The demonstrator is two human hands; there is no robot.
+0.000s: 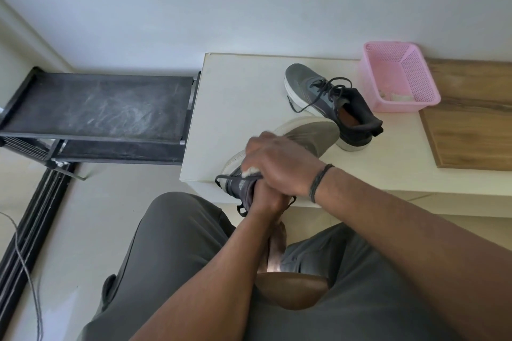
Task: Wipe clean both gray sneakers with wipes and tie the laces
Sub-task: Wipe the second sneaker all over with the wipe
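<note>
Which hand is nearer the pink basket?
Right. The right hand lies over the held sneaker, below-left of the pink basket; the left hand grips that sneaker's heel, farther off.

Single view, head-mounted wide-angle camera. It looks forward and steeply down from above the seated person's lap, so both forearms enter from the bottom edge and cross close to the lens. The white bench (238, 108) fills the middle distance at centre and right, its near left corner just beyond the knees; the wall rises behind it across the far upper half. A black shoe rack (97, 108) lies to the far left, floor below it. Straight edges bow towards the frame borders. No second view overlaps this one.
</note>
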